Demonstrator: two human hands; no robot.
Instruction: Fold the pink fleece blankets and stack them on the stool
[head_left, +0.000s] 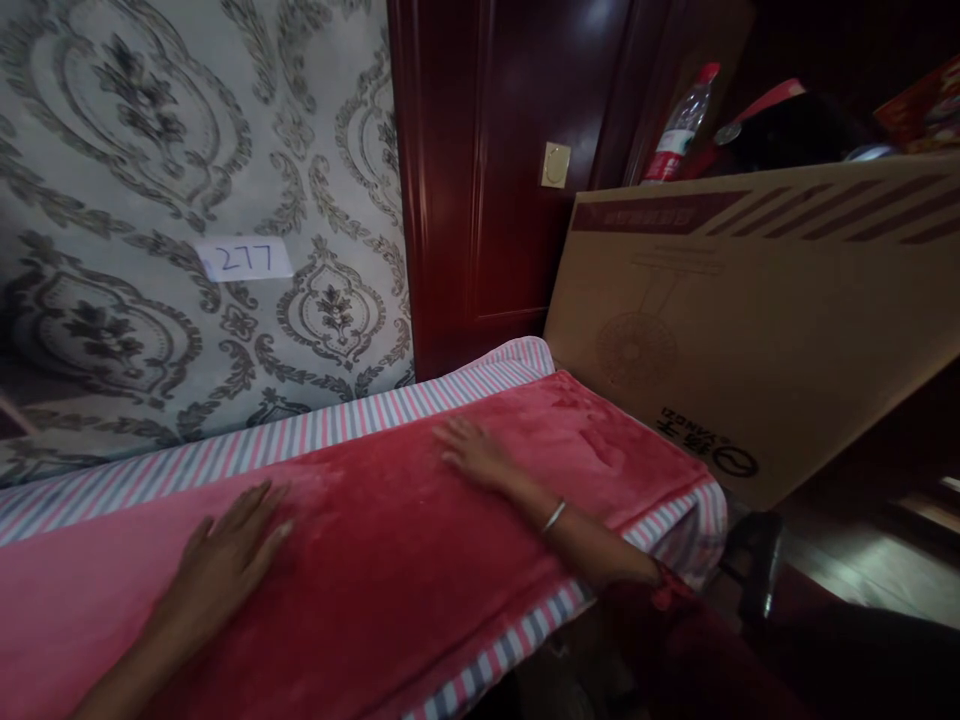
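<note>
A red plush blanket (390,540) lies spread out over a striped pink, grey and white sheet (300,437). On its left part rests my left hand (236,540), palm down with the fingers stretched out. My right hand (472,452) lies flat farther along the blanket, near its far edge, and a silver bangle (554,515) circles that wrist. Lighter and darker patches mark the pile around both hands. Beyond the blanket's edges, the striped sheet shows along the wall side and the near side.
A large cardboard box (750,330) stands at the right end. A bottle with a red cap (679,130) is behind its top edge. Patterned wallpaper with a paper marked 277 (246,259) and a dark red wood panel (480,180) border the far side.
</note>
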